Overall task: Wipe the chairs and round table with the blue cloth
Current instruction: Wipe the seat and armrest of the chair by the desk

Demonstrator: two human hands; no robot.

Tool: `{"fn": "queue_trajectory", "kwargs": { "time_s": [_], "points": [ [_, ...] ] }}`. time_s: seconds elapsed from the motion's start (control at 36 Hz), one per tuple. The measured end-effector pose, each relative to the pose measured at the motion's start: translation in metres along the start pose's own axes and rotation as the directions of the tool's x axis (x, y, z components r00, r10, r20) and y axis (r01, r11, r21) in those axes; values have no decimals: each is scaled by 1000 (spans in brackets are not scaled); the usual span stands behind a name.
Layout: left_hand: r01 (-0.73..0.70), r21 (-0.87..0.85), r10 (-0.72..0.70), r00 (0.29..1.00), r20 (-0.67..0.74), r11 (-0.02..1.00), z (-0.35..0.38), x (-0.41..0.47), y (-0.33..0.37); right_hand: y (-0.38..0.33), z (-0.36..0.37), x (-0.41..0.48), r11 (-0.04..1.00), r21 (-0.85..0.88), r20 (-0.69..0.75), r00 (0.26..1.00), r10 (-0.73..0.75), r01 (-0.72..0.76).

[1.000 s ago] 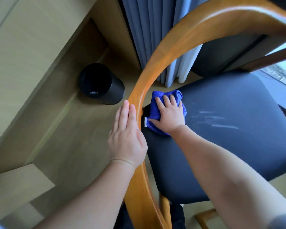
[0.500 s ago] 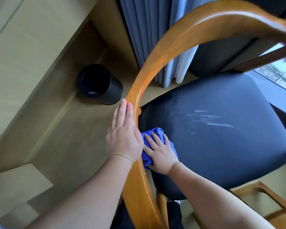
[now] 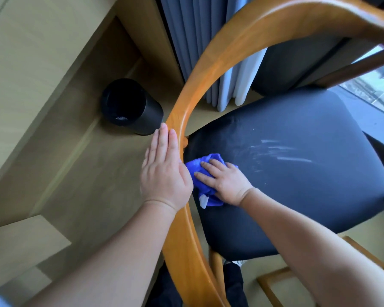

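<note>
right hand (image 3: 225, 182) flat atop blue cloth (image 3: 193, 169) on chair seat (image 3: 297, 185), left hand (image 3: 164, 173) flat against backrest (image 3: 200, 69)

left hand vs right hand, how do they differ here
The left hand rests on the wooden chair rail, while the right hand presses the blue cloth onto the dark seat. The left hand's fingers lie together; the right hand's are spread. Both lie flat, palms down.

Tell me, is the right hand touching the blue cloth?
Touching. The head view shows the right hand lying flat on the blue cloth, fingers overlapping it.
</note>
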State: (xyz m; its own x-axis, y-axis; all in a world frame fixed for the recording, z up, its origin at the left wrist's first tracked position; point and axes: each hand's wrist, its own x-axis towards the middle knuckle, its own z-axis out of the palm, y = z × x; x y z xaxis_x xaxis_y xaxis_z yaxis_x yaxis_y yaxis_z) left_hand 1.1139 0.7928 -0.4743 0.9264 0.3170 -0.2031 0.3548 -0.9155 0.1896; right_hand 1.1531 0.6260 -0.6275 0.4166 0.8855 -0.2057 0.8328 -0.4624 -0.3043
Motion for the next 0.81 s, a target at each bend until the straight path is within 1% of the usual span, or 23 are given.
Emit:
{"fn": "queue_trajectory", "kwargs": {
  "time_s": [0.06,0.11,0.19,0.25,0.31,0.33,0.36,0.39,0.42,0.44,0.53,0.64,0.72,0.81],
  "points": [
    [1,-17,-1,1000,-3,1000,0,0,1,20,-7,5,998,-6,-64,996,62,-62],
    [-4,-12,4,1000,5,1000,-1,-1,2,45,-18,14,984,-4,-122,977,175,-177],
    [-10,8,10,1000,9,1000,-1,-1,0,78,-32,29,936,39,-183,919,350,-349],
    [-9,16,9,1000,9,1000,-1,-1,0,90,-37,36,910,55,-202,888,413,-411],
    [-10,14,10,1000,9,1000,-1,-1,0,88,-39,40,891,42,-197,870,451,-452],
    [-12,11,12,1000,10,1000,-1,-1,0,83,-40,41,878,30,-153,865,477,-479],
    [-14,10,14,1000,11,1000,-1,-1,0,77,-40,40,862,18,-79,859,506,-506],
    [-17,10,17,1000,12,1000,-1,-1,1,70,-39,39,852,6,-9,852,524,-524],
    [-19,8,19,1000,12,1000,-1,-1,1,66,-37,37,850,-4,26,850,527,-527],
    [-22,5,22,1000,13,1000,-2,-1,1,63,-36,35,853,-10,29,853,521,-521],
    [-50,4,50,999,11,999,-2,-1,1,65,-34,32,863,-22,-17,863,505,-505],
    [-102,41,102,995,4,994,-1,1,0,62,-28,35,862,32,-104,856,506,-505],
    [-98,47,99,995,-6,994,-1,1,0,53,-22,35,840,62,-127,830,543,-540],
    [-102,41,103,995,-12,994,-1,0,0,37,-21,33,791,120,-98,785,611,-600]
  ]
}}
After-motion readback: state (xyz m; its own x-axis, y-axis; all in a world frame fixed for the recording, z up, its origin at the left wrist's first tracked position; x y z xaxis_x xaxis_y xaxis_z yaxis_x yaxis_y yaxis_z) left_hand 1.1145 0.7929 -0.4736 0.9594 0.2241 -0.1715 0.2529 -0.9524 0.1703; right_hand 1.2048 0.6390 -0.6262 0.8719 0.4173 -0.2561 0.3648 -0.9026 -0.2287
